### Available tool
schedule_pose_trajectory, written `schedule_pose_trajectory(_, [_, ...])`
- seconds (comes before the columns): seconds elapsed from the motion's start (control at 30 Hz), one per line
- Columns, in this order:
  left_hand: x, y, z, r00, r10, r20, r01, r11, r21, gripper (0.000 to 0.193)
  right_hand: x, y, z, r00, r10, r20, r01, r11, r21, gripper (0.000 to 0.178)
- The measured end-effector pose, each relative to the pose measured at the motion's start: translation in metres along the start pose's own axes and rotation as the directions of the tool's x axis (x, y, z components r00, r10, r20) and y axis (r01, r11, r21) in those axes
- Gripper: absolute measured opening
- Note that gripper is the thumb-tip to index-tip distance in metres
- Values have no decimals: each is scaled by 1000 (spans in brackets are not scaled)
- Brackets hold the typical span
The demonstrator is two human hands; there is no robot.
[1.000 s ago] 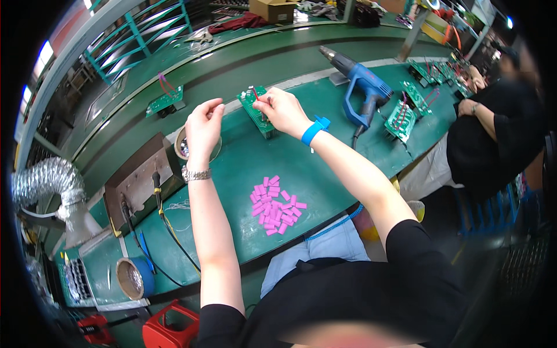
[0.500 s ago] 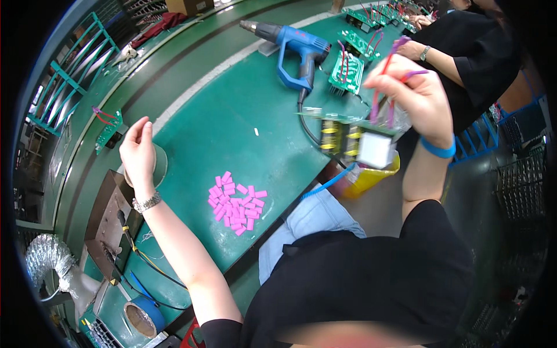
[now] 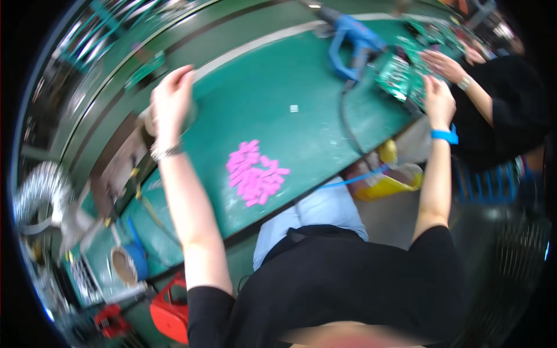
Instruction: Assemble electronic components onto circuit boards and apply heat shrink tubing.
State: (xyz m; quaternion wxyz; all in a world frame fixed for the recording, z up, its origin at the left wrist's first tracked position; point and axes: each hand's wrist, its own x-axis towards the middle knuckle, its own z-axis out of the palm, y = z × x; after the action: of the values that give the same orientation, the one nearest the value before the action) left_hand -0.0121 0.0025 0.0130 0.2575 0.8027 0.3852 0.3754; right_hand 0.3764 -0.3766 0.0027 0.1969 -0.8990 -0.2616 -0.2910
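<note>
1. By the right hand (image 3: 439,101), the fingertips are brought together at the edge of the green circuit boards (image 3: 395,76); whether a board is gripped cannot be told through the blur.
2. The left hand (image 3: 171,101) is raised beside a round tub (image 3: 192,118), its fingers curled narrowly toward the thumb; whether anything is pinched cannot be told.
3. Half a second ago, a wired board was lifted by the right hand above the front edge; now that hand is stretched farther out, to the boards at the table's right end.
4. Beside it, a co-worker's hand (image 3: 444,65) is reached over the same boards.
5. The pink pieces (image 3: 255,177) are still heaped near the front edge, with a small white piece (image 3: 294,108) lying beyond them.
6. Between the hands, a broad stretch of green table (image 3: 249,90) is offered, bounded on the right by the blue heat gun (image 3: 358,37) and its cable (image 3: 347,119).
7. Below the front edge, a yellow bag (image 3: 397,184) is seen near the right forearm.
</note>
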Motion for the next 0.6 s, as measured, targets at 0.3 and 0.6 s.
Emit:
schedule_pose_trajectory(0.3, [31, -21, 36, 935, -341, 95, 352, 862, -364, 48, 30, 21, 50, 998, 51, -31, -52, 998, -19, 35])
schedule_pose_trajectory(0.6, [177, -157, 93, 723, -683, 99, 295, 177, -939, 39, 22, 20, 20, 1000, -16, 21, 12, 983, 181, 33])
